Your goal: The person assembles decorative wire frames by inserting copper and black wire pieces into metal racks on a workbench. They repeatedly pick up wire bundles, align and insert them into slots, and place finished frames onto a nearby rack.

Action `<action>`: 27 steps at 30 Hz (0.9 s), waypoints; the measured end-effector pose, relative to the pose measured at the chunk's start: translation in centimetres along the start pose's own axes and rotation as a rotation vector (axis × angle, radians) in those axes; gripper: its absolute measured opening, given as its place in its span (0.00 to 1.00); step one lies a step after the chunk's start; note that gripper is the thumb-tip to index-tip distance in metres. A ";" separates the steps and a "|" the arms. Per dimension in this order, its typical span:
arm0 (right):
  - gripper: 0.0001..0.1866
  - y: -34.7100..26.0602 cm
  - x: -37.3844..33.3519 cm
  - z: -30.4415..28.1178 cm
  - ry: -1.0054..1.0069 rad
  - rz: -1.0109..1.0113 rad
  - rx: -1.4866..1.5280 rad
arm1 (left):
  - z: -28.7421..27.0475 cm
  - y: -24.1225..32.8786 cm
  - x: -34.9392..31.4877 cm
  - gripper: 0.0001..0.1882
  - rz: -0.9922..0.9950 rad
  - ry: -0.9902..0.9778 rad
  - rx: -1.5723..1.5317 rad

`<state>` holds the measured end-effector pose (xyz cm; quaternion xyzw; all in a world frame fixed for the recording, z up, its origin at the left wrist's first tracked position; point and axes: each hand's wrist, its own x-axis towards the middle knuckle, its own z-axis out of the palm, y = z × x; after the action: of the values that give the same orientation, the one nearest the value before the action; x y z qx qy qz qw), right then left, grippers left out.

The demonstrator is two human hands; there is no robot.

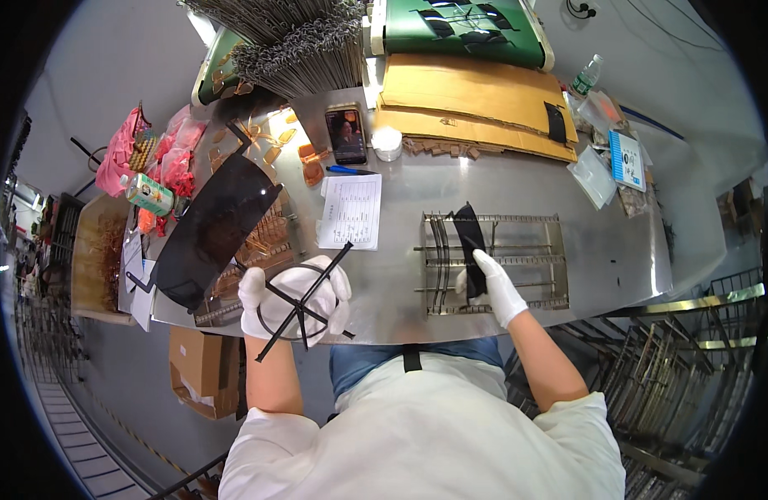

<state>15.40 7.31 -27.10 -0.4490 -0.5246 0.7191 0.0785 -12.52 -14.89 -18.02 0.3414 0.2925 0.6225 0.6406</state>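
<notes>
My left hand (292,302), in a white glove, is closed around a black ring frame (298,307) with crossed bars at the table's front edge. My right hand (497,290), also gloved in white, grips a narrow dark panel (467,237) standing nearly on edge, with its fingertips partly hidden behind it. The panel is over a slotted metal rack (526,260). Several thin dark curved pieces (441,258) stand in the rack just left of the panel. Left of my left hand, a large glossy black curved sheet (221,229) lies tilted over amber-coloured pieces (271,233).
At the back are a bundle of metal rods (305,50), yellow cardboard sheets (467,96) and a green conveyor belt (401,42). A phone (346,133), a white jar (387,143) and a written sheet (351,210) lie mid-table. Bottles (150,194) and pink bags (174,154) crowd the left.
</notes>
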 end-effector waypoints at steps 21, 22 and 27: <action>0.38 -11.2 -8.2 4.9 -0.586 -0.547 -0.842 | 7.5 0.7 6.4 0.09 -0.797 -0.290 0.736; 0.33 -10.5 -8.5 4.8 -0.443 -0.551 -0.732 | 8.1 1.5 7.1 0.10 -0.712 -0.471 1.002; 0.25 -6.5 -4.9 -1.0 -0.082 -0.203 0.013 | -1.4 6.7 -0.1 0.27 0.039 -0.132 0.380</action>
<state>16.64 7.93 -19.05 -0.3633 -0.5655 0.7285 0.1322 -17.64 -14.94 -13.50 0.5018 0.3556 0.5445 0.5703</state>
